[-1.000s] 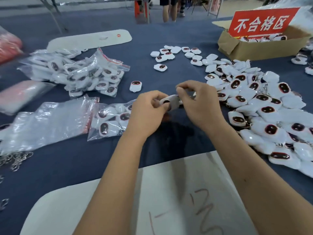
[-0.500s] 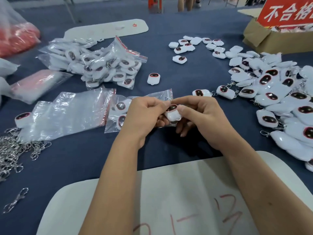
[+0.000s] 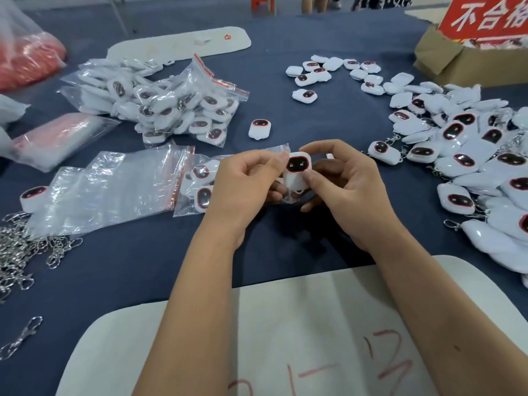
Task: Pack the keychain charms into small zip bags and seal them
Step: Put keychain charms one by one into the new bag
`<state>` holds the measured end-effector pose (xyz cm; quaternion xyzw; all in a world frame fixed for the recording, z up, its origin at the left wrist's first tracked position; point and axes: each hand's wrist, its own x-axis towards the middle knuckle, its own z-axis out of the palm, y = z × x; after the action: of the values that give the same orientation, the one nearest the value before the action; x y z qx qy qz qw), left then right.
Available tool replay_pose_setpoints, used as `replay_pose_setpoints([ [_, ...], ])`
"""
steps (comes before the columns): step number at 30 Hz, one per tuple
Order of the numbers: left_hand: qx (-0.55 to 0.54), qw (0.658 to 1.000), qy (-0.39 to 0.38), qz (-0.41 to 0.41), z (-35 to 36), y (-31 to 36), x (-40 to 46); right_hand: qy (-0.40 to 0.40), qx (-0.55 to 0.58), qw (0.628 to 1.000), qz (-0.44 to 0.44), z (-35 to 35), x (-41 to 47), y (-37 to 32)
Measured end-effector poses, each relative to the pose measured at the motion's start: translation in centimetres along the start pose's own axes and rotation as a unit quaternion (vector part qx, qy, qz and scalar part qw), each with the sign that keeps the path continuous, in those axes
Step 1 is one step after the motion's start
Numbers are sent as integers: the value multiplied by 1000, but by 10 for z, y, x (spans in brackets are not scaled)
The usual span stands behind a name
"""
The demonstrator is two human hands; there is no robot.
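Charm in hand: small white rounded plastic keychain charm with a dark red-rimmed face (image 3: 298, 170), held upright between both hands above the counter, face toward the person, apparently for a look before bagging.
Right hand (image 3: 347, 190): fingers pinching the charm, forefinger over its top, thumb on its lower front.
Left hand (image 3: 243, 190): fingers curled, thumb and forefinger tips pinching the charm's left edge; a corner of clear film sits just under them.
Open bag: small clear zip bag with a red seal strip (image 3: 200, 182), lying just left of the hands, a few charms inside; kept close so the next charm drops straight in, by my reading.
Empty bags: flat stack of clear zip bags (image 3: 108, 190), beside it.
Filled bags: heap (image 3: 171, 107), further back on the left.
Loose stock: pile of white charms (image 3: 471, 155), on the right within reach.
Counter: dark blue cloth (image 3: 285, 238).
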<state>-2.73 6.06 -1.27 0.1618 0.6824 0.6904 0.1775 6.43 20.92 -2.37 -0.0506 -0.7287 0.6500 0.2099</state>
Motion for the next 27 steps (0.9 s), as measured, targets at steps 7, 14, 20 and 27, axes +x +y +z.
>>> replay_pose_setpoints([
  [7,53,998,-12,37,-1,-2,1,-11,16,1000,9,0,1,0],
  [14,119,991,9,54,0,-5,3,-30,4,999,17,0,2,1],
  [20,124,991,6,50,1,-6,3,-31,2,999,21,-1,2,2],
  [27,121,990,16,66,2,-4,2,-29,1,999,21,-1,2,2],
])
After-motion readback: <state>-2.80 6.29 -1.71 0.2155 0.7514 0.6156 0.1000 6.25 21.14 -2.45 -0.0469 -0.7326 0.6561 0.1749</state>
